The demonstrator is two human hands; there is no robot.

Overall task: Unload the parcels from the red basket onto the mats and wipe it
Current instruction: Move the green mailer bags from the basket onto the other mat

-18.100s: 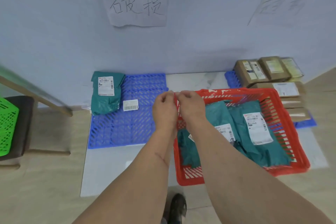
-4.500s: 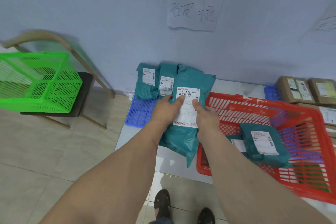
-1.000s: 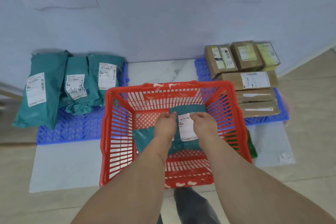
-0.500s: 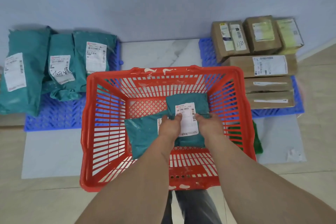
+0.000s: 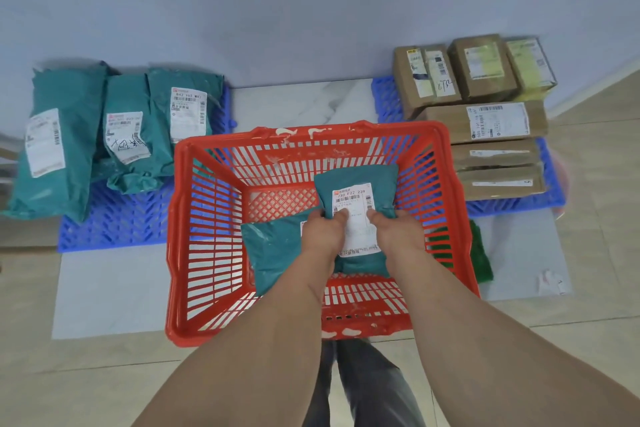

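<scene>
Both hands are inside the red basket point(image 5: 194, 236), the left hand point(image 5: 323, 234) and the right hand point(image 5: 394, 232) each with its grip clamped on the near half of a teal parcel point(image 5: 360, 194), thumbs pressed on its white label. The likeliest slip is the soft plastic bag sliding out of the pinch as it lifts, since the film looks slick and the contents seem to sag toward the far end; dragging it could also snag the basket's slatted wall. A second teal parcel point(image 5: 273, 250) lies at about 8 o'clock from the held one, partly tucked under the left hand, and could be pulled along or flipped. The held parcel looks plump, creased and pillow-like, label up, near the middle of the basket floor. Three teal parcels point(image 5: 131, 135) already rest on the left blue mat point(image 5: 117, 222) at 10 o'clock; cardboard boxes point(image 5: 485, 121) crowd the right blue mat point(image 5: 550, 198) at 2 o'clock, leaving little room there.
</scene>
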